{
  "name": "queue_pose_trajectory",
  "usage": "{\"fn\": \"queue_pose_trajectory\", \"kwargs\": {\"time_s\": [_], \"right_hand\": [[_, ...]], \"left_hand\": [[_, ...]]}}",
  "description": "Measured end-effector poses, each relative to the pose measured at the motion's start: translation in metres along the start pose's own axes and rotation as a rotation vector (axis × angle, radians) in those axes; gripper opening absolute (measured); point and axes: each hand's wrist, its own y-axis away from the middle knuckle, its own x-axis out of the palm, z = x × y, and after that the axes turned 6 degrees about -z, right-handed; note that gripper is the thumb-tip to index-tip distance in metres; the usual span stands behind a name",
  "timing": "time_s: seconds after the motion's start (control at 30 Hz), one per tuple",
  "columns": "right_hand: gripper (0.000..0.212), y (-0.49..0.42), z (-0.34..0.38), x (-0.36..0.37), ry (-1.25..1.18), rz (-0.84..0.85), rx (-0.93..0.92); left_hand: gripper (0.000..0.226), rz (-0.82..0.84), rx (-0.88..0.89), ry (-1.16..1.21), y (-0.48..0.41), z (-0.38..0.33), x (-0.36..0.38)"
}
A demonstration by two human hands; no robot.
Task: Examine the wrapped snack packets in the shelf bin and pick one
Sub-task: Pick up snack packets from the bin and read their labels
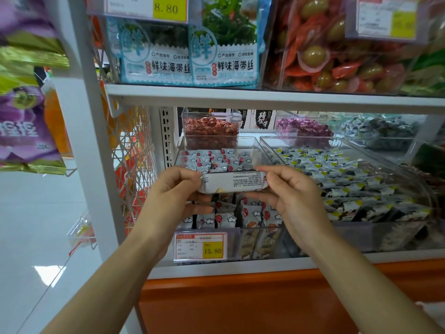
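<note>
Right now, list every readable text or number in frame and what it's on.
"8.80": yellow price tag, upper shelf.
"15.80": price tag on the front of the clear bin.
"鲜" and "鲜味海带丝": both seaweed packs.
"碎银子": black box at the back.
Held packet between left hand and right hand: print too small.
Upper right tag: blurred.

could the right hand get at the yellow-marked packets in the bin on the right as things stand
Probably not yet: the right hand and left hand both hold the packet. The yellow-marked packets lie uncovered in an open-topped bin beside it.
</note>
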Motion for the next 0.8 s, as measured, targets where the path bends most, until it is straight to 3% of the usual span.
{"fn": "queue_pose_trajectory", "kwargs": {"time_s": [0.1,0.23,0.43,0.6,0.8], "right_hand": [[0.024,0.002,0.003,0.002,0.051,0.008,-0.044],[0.007,0.004,0.004,0.004,0.225,-0.009,-0.144],[0.014,0.001,0.003,0.003,0.297,-0.105,-0.158],[0.021,0.004,0.001,0.006,0.364,-0.131,-0.238],[0.007,0.005,0.003,0.008,0.364,-0.056,-0.222]], "left_hand": [[0.017,0.031,0.024,-0.076,0.002,0.000,0.002],[0.014,0.050,0.095,-0.177,0.006,0.000,0.005],[0.019,0.126,0.150,-0.279,0.009,-0.002,0.008],[0.009,0.047,0.167,-0.349,0.009,0.001,0.013],[0.012,-0.043,0.114,-0.328,0.005,0.005,0.014]]}}
